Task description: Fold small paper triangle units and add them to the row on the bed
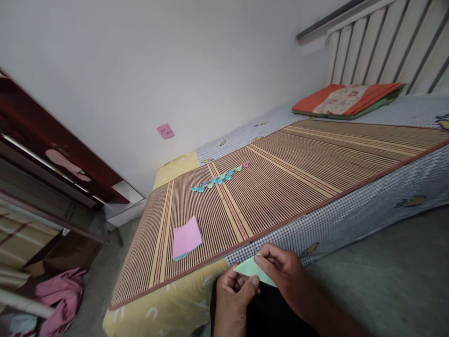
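Observation:
Both my hands hold a pale green sheet of paper [249,269] folded to a triangle, low in the view just off the bed's near edge. My left hand [233,299] pinches its lower left part with closed fingers. My right hand [286,276] presses its right side between thumb and fingers. A stack of square papers with a pink sheet on top [186,238] lies on the striped bamboo mat [280,187] just beyond my hands. Further back on the mat runs a row of several small folded paper pieces [219,179], blue, green and pink.
The mat covers a bed with a checked sheet [351,220] and a yellow end. A folded orange and green cushion [345,99] lies at the headboard. A dark wooden cabinet [52,140] stands left, pink cloth [61,295] on the floor below. A pink note [165,131] sticks to the wall.

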Demonstrator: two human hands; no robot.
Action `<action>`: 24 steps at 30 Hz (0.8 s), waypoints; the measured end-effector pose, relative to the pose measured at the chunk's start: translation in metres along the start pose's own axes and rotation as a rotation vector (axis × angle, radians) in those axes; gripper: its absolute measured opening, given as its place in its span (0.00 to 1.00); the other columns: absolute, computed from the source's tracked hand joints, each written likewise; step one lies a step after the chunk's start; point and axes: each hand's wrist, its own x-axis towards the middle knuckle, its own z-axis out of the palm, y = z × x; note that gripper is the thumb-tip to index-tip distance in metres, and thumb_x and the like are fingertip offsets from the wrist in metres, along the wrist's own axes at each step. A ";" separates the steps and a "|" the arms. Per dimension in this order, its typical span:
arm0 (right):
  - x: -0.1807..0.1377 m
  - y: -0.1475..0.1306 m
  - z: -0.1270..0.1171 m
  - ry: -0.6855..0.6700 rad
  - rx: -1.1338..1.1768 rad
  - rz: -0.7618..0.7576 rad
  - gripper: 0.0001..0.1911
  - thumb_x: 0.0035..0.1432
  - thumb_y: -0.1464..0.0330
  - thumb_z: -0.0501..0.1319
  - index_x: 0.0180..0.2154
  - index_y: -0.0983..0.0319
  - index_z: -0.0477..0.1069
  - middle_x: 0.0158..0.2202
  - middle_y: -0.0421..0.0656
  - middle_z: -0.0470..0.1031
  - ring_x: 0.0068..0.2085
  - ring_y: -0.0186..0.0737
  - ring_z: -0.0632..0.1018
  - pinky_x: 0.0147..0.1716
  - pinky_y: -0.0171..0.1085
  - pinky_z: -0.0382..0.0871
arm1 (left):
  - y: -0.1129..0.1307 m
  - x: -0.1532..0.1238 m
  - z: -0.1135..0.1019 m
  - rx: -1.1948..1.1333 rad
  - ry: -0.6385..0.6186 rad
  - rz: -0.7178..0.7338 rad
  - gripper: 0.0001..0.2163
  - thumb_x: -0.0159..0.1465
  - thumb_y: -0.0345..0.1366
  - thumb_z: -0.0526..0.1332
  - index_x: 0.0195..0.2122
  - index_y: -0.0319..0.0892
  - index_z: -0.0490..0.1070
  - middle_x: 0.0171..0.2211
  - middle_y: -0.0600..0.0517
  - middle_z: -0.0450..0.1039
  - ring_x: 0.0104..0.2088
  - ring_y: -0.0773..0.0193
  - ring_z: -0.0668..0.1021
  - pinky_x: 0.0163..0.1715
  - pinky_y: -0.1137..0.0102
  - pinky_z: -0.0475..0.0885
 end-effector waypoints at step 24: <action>0.011 0.003 -0.013 -0.216 -0.138 0.051 0.15 0.59 0.60 0.62 0.26 0.62 0.66 0.22 0.34 0.59 0.26 0.34 0.62 0.25 0.34 0.54 | 0.009 0.008 -0.012 0.164 -0.202 0.024 0.17 0.50 0.47 0.74 0.22 0.39 0.71 0.19 0.58 0.63 0.23 0.69 0.62 0.25 0.73 0.56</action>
